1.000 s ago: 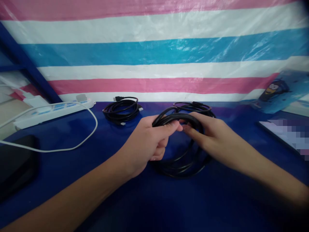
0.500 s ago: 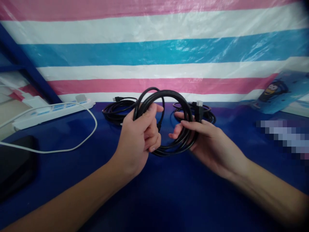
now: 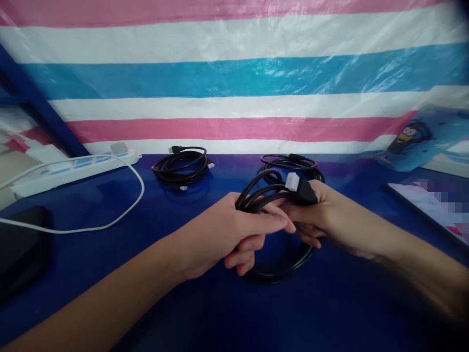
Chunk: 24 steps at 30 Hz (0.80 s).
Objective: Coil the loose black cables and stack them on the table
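A coil of black cable [image 3: 278, 266] hangs between both hands above the blue table [image 3: 110, 259]. My left hand [image 3: 234, 232] is closed around the top of the coil, fingers wrapped over the strands. My right hand [image 3: 322, 215] is closed on the cable's end, pinching the black plug with a silver tip [image 3: 298, 188], which points left above my left hand. The lower loops sag toward the table surface below the hands.
Two other black cable coils lie at the table's back: one at left [image 3: 181, 166], one behind the hands [image 3: 293, 164]. A white power strip [image 3: 73, 164] with its white cord [image 3: 110, 222] sits far left. A dark object [image 3: 22, 249] lies at the left edge, a tablet [image 3: 436, 205] at right.
The coil was lifted upright half a second ago; now both hands have lowered it and drawn together. My right hand has shifted to pinch the plug end.
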Tool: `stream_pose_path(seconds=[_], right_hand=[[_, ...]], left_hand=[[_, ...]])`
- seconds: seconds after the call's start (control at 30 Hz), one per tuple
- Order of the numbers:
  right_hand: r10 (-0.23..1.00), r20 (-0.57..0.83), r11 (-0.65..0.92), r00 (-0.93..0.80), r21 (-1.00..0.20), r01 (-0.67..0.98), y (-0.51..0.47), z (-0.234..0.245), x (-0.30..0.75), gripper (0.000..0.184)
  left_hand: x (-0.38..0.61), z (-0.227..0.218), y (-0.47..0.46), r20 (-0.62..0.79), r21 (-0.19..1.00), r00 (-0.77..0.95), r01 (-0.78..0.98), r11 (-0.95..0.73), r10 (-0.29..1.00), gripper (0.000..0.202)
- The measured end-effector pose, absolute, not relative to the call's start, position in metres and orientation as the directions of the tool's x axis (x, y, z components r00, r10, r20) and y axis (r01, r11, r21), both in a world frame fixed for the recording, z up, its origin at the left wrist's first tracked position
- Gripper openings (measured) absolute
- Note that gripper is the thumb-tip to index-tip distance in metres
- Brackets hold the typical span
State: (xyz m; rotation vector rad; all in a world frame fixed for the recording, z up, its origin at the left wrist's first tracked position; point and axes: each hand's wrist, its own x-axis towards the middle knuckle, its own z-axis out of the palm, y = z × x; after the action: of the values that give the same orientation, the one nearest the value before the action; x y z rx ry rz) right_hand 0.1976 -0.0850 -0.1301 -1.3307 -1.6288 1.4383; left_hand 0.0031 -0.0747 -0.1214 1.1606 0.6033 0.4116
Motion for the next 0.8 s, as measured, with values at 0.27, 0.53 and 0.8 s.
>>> stream_pose_path(seconds=[0.27, 0.53, 0.8], right_hand=[[0.990, 0.017, 0.090, -0.140, -0.840, 0.535, -0.090, -0.124, 0.185, 0.029], [0.975, 0.206, 0.221, -0.089, -0.824, 0.522, -0.094, -0.123, 0.184, 0.027], [0.820, -0.263, -0.148, -0.509, -0.956, 0.254, -0.099, -0.114, 0.202, 0.028]], left_hand=[[0.008, -0.119, -0.079, -0.196, 0.953, 0.676, -0.040, 0.300, 0.710, 0.009], [0.003, -0.122, -0.070, -0.119, 0.985, 0.728, -0.001, 0.175, 0.676, 0.014], [-0.001, -0.125, -0.064, -0.025, 1.000, 0.737, 0.019, 0.016, 0.675, 0.027]])
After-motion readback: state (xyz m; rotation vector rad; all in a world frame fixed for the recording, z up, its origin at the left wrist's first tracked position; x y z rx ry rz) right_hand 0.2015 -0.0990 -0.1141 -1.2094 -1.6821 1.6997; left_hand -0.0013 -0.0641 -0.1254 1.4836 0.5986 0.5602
